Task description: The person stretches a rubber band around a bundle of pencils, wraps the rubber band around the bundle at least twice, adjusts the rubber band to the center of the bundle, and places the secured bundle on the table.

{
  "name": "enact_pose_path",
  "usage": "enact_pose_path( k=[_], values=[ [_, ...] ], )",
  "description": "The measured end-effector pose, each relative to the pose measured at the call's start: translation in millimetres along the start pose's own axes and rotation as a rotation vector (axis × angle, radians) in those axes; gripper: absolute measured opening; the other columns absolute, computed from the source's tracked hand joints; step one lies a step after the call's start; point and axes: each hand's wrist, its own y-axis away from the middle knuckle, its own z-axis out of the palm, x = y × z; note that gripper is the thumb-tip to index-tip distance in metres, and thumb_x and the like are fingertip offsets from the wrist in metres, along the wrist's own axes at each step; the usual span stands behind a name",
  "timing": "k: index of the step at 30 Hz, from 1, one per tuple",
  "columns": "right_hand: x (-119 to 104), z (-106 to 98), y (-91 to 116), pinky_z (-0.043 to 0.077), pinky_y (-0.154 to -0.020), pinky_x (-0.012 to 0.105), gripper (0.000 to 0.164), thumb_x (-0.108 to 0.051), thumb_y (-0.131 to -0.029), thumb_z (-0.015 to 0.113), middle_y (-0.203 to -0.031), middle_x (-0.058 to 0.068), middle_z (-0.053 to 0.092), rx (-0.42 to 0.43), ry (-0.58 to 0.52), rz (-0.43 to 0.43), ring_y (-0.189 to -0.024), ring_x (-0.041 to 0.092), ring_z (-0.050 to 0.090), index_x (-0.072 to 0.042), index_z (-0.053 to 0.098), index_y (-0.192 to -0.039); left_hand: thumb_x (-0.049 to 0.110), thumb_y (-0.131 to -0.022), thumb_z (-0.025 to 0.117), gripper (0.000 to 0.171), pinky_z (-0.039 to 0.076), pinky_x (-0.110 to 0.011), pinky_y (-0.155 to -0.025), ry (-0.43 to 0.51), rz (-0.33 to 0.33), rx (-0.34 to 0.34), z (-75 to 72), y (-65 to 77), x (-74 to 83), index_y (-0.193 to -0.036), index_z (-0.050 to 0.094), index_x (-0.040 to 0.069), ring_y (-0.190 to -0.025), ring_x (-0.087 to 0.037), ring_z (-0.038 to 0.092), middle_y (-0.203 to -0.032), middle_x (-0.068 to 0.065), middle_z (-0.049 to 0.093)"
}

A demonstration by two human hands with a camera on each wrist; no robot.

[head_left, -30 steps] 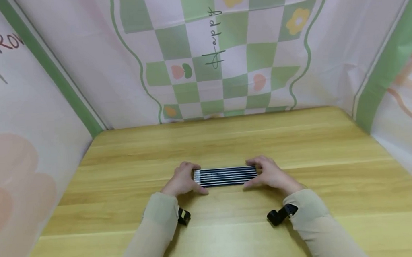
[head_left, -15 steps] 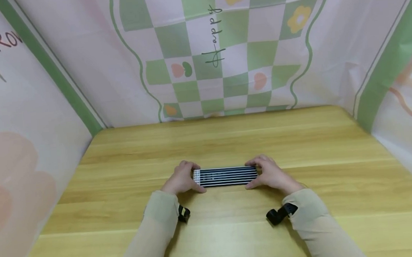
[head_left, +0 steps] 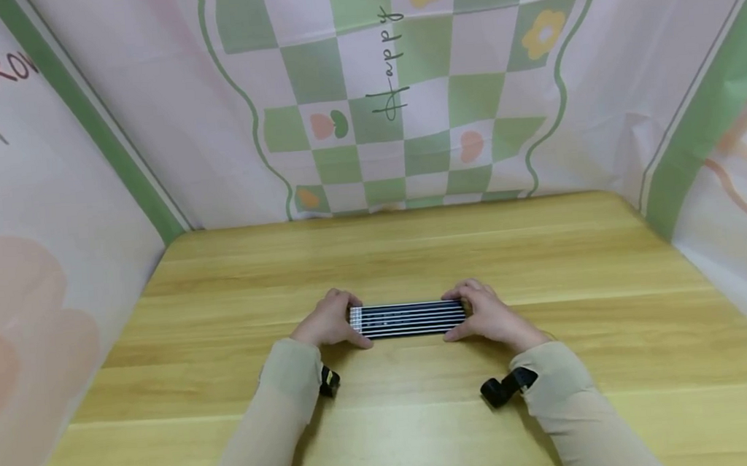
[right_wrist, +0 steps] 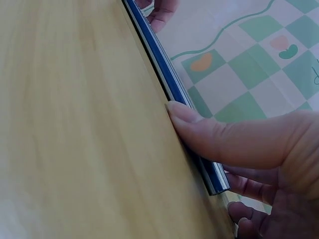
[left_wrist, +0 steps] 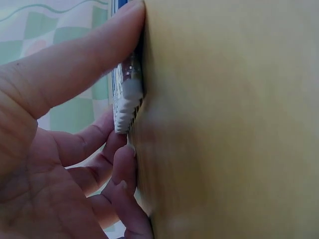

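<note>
The change at this moment is small: the left thumb [left_wrist: 89, 59] and the right thumb [right_wrist: 234, 142] sit slightly closer to the near edge of the row of pencils [head_left: 413, 319] at the lower centre of the head frame. This suggests a fine adjustment of the hold, with the pencils kept side by side as one flat bundle. The left hand [head_left: 331, 323] grips the row's left end, where the white eraser ends [head_left: 356, 321] line up, with its thumb on the near side and fingers on the far side. The right hand [head_left: 495, 318] grips the opposite end in the same manner. The row lies flat, apparently on the wooden table [head_left: 420, 412]. Compared with the frame of one second ago, the left thumb tip is a little further left, and the right thumb tip a little further right; the right fingertips reach slightly further left along the far edge. The row occupies nearly the same position. The printed backdrop [head_left: 367, 72] stands marginally higher in the frame, consistent with slight head movement.
</note>
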Motion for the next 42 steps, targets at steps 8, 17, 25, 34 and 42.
enact_pose_path(
  k=[8,17,25,34,42],
  values=[
    [1.8,1.7,-1.7,0.039,-0.1,0.051,0.062,-0.02,-0.07,0.09,-0.122,0.017,0.054,-0.003,0.009,-0.019,-0.117,0.038,0.04,0.0,0.063,-0.122,0.024,-0.069,0.092,0.067,0.047,-0.046,-0.108,-0.026,-0.002,-0.036,-2.0,-2.3,-0.2,-0.125,0.06,0.004,-0.118,-0.029,0.049,-0.129,-0.014,0.051],
    [1.2,0.3,-1.1,0.038,-0.097,0.045,0.051,-0.021,-0.074,0.087,-0.119,0.015,0.055,-0.01,-0.007,-0.027,-0.115,0.036,0.041,-0.001,0.065,-0.116,0.025,-0.071,0.091,0.057,0.051,-0.039,-0.098,-0.014,0.04,-0.043,-1.4,-4.2,-4.4,-0.117,0.064,0.005,-0.106,-0.022,0.052,-0.117,-0.008,0.056],
    [2.0,1.2,-0.4,0.037,-0.094,0.038,0.048,-0.02,-0.074,0.087,-0.113,0.013,0.057,0.0,-0.005,-0.034,-0.112,0.033,0.042,-0.001,0.065,-0.112,0.026,-0.071,0.091,0.053,0.052,-0.038,-0.097,-0.025,0.052,-0.047,-1.8,-4.6,-4.3,-0.113,0.066,0.005,-0.103,-0.02,0.053,-0.115,-0.007,0.059],
    [0.9,1.5,0.4,0.036,-0.089,0.032,0.042,-0.017,-0.075,0.086,-0.109,0.011,0.059,0.003,-0.014,-0.037,-0.107,0.03,0.043,-0.001,0.066,-0.109,0.022,-0.072,0.09,0.049,0.053,-0.036,-0.093,-0.002,0.047,-0.055,-1.9,-3.5,-3.3,-0.111,0.066,0.004,-0.098,-0.018,0.054,-0.109,-0.006,0.06],
    [-3.2,0.1,2.6,0.038,-0.09,0.034,0.04,-0.018,-0.077,0.085,-0.109,0.01,0.059,-0.018,-0.025,-0.015,-0.108,0.029,0.043,-0.003,0.066,-0.109,0.02,-0.072,0.09,0.046,0.052,-0.033,-0.085,0.031,0.031,-0.056,-2.4,-1.7,-1.3,-0.108,0.067,0.005,-0.091,-0.017,0.053,-0.101,-0.004,0.061]
  ],
)
